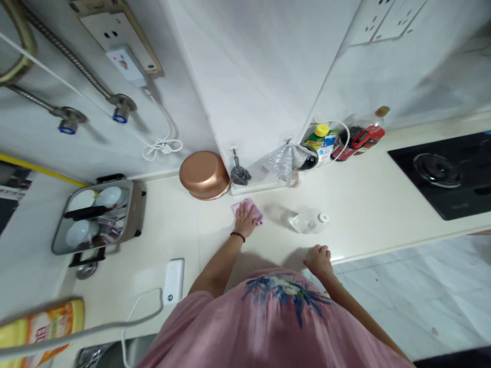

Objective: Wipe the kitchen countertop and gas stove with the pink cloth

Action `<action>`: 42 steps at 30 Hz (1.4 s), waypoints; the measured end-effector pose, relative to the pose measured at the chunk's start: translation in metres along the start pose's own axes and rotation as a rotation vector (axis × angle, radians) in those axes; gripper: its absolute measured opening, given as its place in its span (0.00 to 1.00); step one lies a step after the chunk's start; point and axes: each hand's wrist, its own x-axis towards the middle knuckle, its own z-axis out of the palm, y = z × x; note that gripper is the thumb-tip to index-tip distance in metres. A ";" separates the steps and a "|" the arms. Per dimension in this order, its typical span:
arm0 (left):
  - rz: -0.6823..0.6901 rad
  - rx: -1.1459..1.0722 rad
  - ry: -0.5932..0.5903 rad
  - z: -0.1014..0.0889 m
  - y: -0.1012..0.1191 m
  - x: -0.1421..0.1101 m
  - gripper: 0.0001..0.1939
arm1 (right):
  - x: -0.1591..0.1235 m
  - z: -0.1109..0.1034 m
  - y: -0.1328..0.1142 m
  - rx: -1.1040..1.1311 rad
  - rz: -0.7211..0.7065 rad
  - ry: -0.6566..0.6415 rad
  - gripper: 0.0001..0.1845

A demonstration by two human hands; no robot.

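My left hand presses a pink cloth onto the cream counter, its fingers lying over the cloth. Close to the counter's front edge is my right hand, its fingers curled in with nothing visible in them. Between the hands and a little to the right is a clear bottle with a white cap; whether it stands or lies I cannot tell. A copper-coloured pot sits just beyond the cloth, against the wall. Beside it a steel-wool scrubber hangs from a hook.
Left: a lidded pan holding white bowls, a white power bank with a cable, and a yellow bottle near the sink. Right: several bottles by the wall and a black gas hob. A silvery cloth hangs on the pillar.
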 end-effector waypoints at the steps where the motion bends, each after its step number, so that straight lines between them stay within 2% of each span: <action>1: -0.056 0.009 0.002 -0.010 -0.017 -0.008 0.38 | 0.001 0.002 0.001 -0.020 0.004 0.002 0.43; 6: -0.367 0.073 0.046 -0.049 -0.090 -0.064 0.36 | 0.008 0.011 0.004 -0.064 -0.003 0.010 0.43; 8: -0.472 0.091 0.077 -0.055 -0.107 -0.089 0.35 | 0.010 0.013 0.004 -0.055 0.020 0.007 0.45; 10: -0.541 0.096 0.107 -0.055 -0.114 -0.109 0.35 | 0.011 0.013 0.003 -0.046 0.038 0.008 0.46; 13: -0.592 0.080 0.141 -0.044 -0.103 -0.123 0.37 | 0.010 0.012 0.002 -0.030 0.034 0.015 0.48; 16: -0.530 0.034 0.118 -0.022 -0.069 -0.117 0.39 | 0.008 0.008 0.000 -0.017 0.033 0.026 0.48; 21: -0.129 -0.031 0.027 0.024 0.008 -0.100 0.39 | 0.005 -0.001 -0.005 -0.011 0.029 -0.006 0.46; 24: 0.091 -0.050 -0.043 0.036 0.036 -0.098 0.39 | 0.003 -0.003 -0.004 -0.009 0.006 -0.003 0.44; 27: 0.200 -0.070 -0.077 0.027 0.032 -0.104 0.36 | 0.002 0.000 -0.001 0.019 -0.004 0.008 0.42; 30: 0.092 -0.085 0.030 0.006 0.002 -0.119 0.34 | 0.001 0.010 -0.003 0.097 -0.086 0.063 0.41; 33: -0.115 -0.101 0.201 -0.012 -0.037 -0.145 0.33 | 0.003 0.020 -0.028 0.244 -0.296 0.197 0.39; 37: -0.213 -0.185 0.401 -0.018 -0.076 -0.184 0.29 | 0.016 0.022 -0.099 0.409 -0.682 0.372 0.37; 40: -0.233 -0.224 0.482 -0.013 -0.088 -0.205 0.28 | 0.024 0.019 -0.152 0.326 -0.844 0.361 0.37; 42: -0.243 -0.234 0.505 -0.009 -0.090 -0.215 0.28 | 0.025 0.021 -0.174 0.208 -0.911 0.314 0.37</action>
